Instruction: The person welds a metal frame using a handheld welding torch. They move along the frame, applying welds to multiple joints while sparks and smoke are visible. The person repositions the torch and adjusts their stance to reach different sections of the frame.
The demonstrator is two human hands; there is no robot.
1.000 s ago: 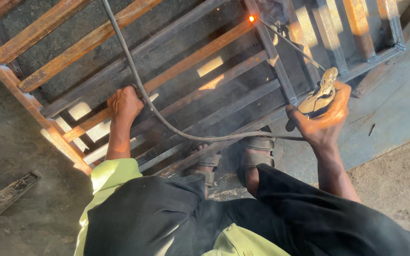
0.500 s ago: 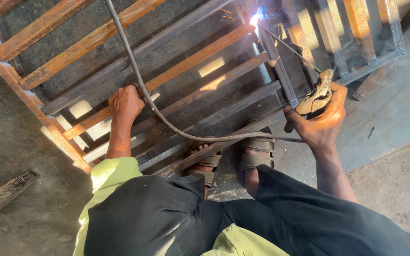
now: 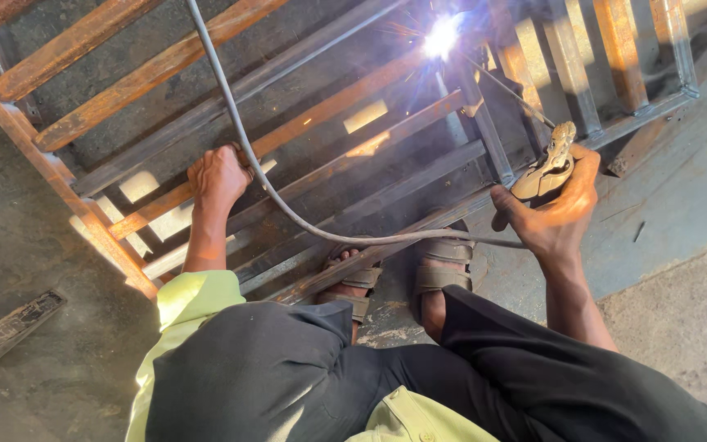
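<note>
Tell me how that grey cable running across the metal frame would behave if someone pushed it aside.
The grey cable curves loosely over the metal frame, so it would probably flex and slide, not stay stiff. It runs toward the electrode holder in the right hand, so pushing may tug that.

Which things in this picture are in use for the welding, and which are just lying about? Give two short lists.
In use:
right hand holding electrode holder
welding rod
bright arc
grey cable
left hand resting on metal frame

Lying about:
dark metal strip on the floor
small scrap
</note>
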